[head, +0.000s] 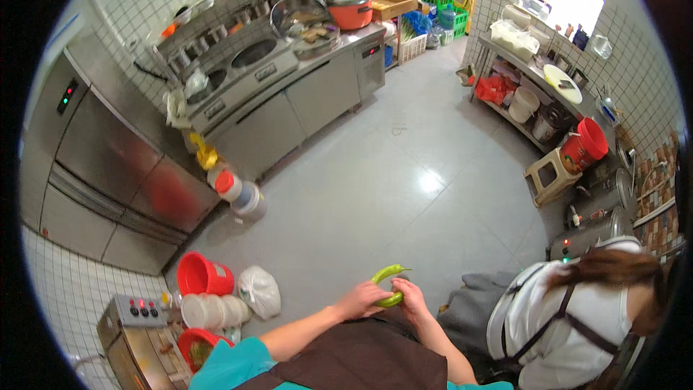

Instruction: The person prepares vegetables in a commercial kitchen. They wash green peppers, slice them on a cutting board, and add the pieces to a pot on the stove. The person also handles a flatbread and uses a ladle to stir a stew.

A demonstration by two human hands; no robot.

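Note:
Low in the head view, just in front of my brown apron, both hands are raised over the grey floor. Long green peppers are between them; one curves up past my fingers with its thin stem pointing right, and a thicker green end shows lower down. My left hand is closed around the peppers from the left side. On the right, my right hand has its fingertips on the thick lower end. Whether these are two peppers or one bent pepper is partly hidden by the fingers.
A person in white bends close by on my right. Red buckets and a white plastic bag stand at lower left. A steel counter with a red pot lies ahead; a stool stands at right.

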